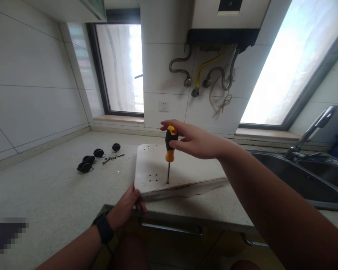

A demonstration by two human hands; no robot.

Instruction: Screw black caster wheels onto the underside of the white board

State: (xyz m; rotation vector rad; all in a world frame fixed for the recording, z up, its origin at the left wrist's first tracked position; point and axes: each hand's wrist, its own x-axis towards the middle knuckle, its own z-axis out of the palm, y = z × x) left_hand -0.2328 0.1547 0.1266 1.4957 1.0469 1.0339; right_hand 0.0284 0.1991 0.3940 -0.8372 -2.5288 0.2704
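Note:
My right hand (189, 139) is closed around a yellow and black screwdriver (170, 155), which stands nearly upright. Its tip meets a white board (183, 168) close to the front edge, at what looks like a screw head. Small dark holes sit in groups at the board's left end. My left hand (133, 198), wearing a dark watch, grips the board's front left corner, thumb on top and fingers curled beneath. Left of the board lie several black caster wheels (85, 167) and a scatter of small screws (109, 159).
A pale speckled countertop (64, 210) carries everything. To the right is a steel double sink (284, 180) with a faucet (310, 131). Drawer handles (171, 227) run under the front edge. A water heater (228, 18) with hoses hangs on the tiled wall above, near a socket (163, 106).

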